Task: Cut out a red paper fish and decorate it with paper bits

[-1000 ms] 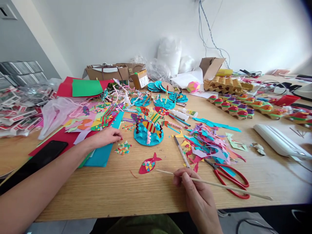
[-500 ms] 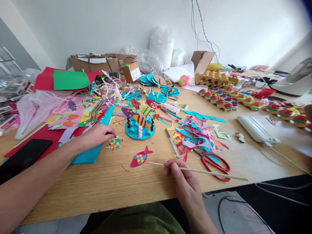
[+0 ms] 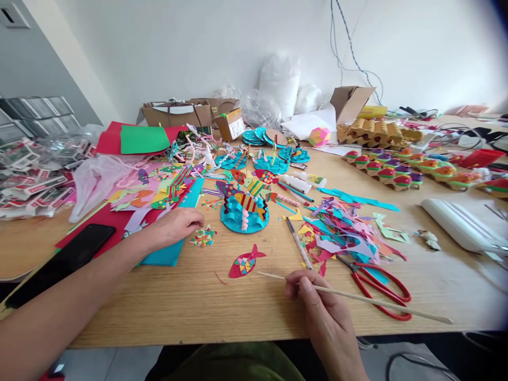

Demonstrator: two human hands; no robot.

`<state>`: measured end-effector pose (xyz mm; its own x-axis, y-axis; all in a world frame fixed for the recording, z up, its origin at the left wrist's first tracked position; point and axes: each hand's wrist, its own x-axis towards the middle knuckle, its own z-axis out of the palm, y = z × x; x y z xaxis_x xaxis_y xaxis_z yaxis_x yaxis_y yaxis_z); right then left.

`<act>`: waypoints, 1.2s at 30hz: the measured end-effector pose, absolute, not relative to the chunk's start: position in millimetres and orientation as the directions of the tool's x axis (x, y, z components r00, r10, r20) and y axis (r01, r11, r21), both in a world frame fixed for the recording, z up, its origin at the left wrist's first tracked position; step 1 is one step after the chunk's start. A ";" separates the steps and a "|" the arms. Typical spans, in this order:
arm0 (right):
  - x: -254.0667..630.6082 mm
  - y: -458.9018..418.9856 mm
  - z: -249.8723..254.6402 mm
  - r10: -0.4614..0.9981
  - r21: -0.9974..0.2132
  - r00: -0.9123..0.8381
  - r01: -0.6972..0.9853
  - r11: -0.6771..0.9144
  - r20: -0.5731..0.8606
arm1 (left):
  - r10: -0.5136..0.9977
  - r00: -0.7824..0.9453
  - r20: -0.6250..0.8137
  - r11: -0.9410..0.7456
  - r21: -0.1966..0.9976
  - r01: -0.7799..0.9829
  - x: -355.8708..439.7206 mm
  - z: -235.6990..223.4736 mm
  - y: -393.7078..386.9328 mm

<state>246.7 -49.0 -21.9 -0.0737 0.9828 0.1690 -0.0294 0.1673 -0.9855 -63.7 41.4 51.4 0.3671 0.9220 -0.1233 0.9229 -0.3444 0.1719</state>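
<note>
My left hand point(image 3: 183, 225) hovers just above a small pile of coloured paper triangles point(image 3: 203, 236), its fingers pressed together; whatever may be between them is hidden. In my right hand point(image 3: 317, 301) is a thin wooden stick point(image 3: 381, 301), pinched between thumb and fingers. The stick's tip points at a red paper fish point(image 3: 241, 265) lying flat, its body partly covered with coloured triangles. Behind the fish stands a blue round base point(image 3: 238, 226) carrying patterned paper fish. Red-handled scissors point(image 3: 381, 293) lie under the stick's far part, beside a pen point(image 3: 298, 243).
Paper scraps point(image 3: 345, 227) are heaped right of centre. A black phone point(image 3: 63, 264) and coloured paper sheets point(image 3: 169, 254) lie at left. Painted egg-carton pieces point(image 3: 384, 169) and a white device point(image 3: 460, 222) are at right. Cardboard boxes point(image 3: 178, 114) line the wall.
The view has turned left, so everything appears further right. Both hands keep nearly the same places relative to the fish and the triangle pile.
</note>
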 end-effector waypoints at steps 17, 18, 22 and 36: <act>244.2 -47.8 -20.9 0.985 -0.985 -0.035 -0.053 0.167 0.169 | 0.879 0.444 -0.175 -0.461 -0.066 0.885 -70.4 43.3 13.7; 243.4 -48.3 -20.2 0.986 -0.985 -0.032 -0.057 0.163 0.165 | 0.878 0.448 -0.167 -0.466 -0.082 0.881 -70.3 42.4 13.7; 241.4 -49.7 -17.9 0.988 -0.987 -0.017 -0.060 0.152 0.153 | 0.874 0.465 -0.140 -0.482 -0.126 0.867 -70.5 37.8 14.0; 242.3 -48.6 -20.2 0.987 -0.985 -0.016 -0.064 0.161 0.163 | 0.883 0.466 -0.057 -0.470 -0.120 0.875 -79.3 33.5 16.1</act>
